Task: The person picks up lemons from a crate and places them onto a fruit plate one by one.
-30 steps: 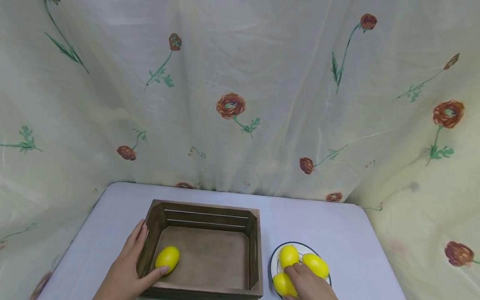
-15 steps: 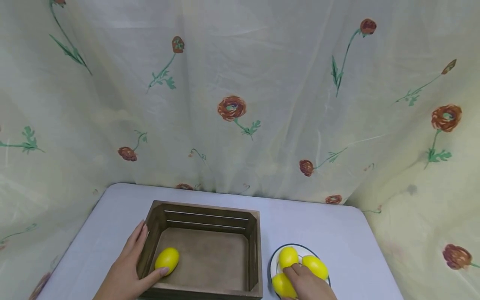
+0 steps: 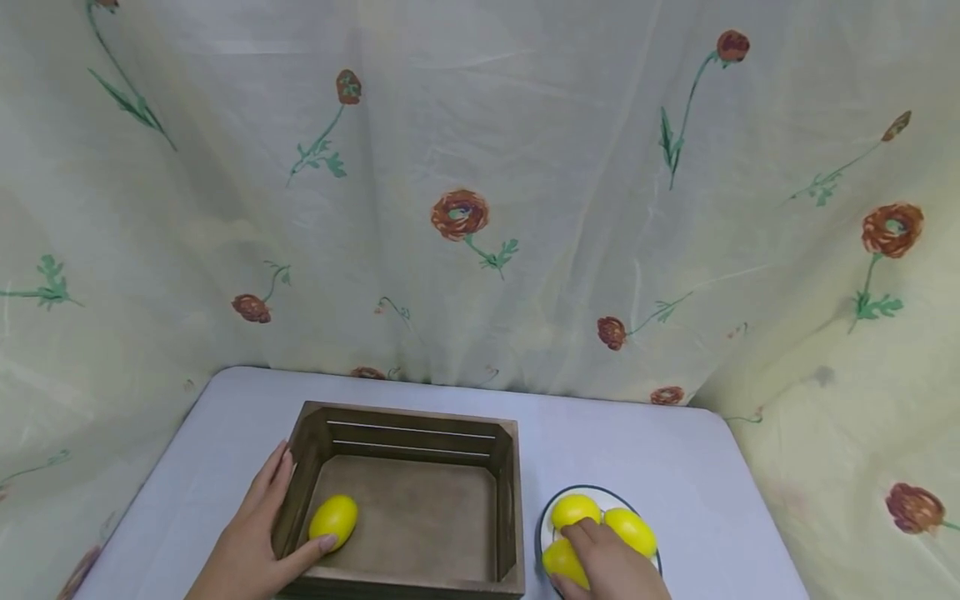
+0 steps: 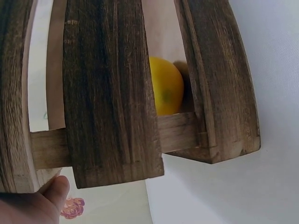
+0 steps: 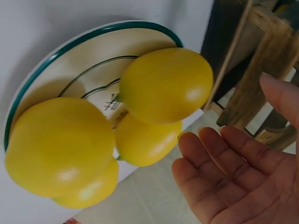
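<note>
While the left hand [image 3: 251, 546] grips the crate [image 3: 405, 500] wall beside its one lemon [image 3: 333, 518], the right hand [image 3: 611, 567], fingers relaxed, has slid over the plate's [image 3: 546, 521] lemons [image 3: 573, 510], apparently choosing one.

pale floral curtain [image 3: 525, 167] draped behind and beside light grey table [image 3: 660, 450].
</note>
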`<state>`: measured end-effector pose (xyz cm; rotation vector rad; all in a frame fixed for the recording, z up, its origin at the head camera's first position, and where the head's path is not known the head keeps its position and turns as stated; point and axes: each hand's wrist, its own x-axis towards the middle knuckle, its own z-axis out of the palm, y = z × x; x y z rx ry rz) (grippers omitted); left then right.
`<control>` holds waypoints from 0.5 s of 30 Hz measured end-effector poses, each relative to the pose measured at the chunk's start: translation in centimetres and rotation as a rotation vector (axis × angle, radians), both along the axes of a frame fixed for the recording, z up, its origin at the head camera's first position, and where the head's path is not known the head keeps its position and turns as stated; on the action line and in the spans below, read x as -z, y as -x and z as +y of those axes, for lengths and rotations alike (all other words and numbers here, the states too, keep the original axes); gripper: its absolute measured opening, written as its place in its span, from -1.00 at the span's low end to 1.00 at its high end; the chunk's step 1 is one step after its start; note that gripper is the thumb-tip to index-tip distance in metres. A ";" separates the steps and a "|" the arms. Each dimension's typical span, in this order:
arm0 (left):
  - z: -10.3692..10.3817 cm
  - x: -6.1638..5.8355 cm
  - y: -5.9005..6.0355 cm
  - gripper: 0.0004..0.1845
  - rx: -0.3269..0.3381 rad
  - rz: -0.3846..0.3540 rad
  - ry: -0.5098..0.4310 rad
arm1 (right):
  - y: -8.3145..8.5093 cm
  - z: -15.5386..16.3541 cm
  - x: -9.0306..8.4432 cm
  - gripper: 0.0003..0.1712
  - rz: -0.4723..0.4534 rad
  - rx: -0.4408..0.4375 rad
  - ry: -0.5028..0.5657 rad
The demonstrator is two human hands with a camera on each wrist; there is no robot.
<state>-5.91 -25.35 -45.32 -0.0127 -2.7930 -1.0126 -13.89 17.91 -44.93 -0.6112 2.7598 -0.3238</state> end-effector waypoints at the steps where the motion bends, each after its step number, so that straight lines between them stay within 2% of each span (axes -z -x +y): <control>1: 0.0 0.0 0.0 0.29 -0.002 -0.004 0.000 | 0.1 -0.1 -0.2 -0.37 -0.008 0.023 0.022; 7: 0.0 0.0 0.0 0.29 -0.007 -0.008 0.003 | 0.4 -0.6 -1.8 -0.43 -0.030 0.120 0.134; 15: 0.0 0.1 0.0 0.28 -0.005 -0.007 -0.001 | 1.1 -1.1 -4.9 -0.47 0.050 0.082 0.228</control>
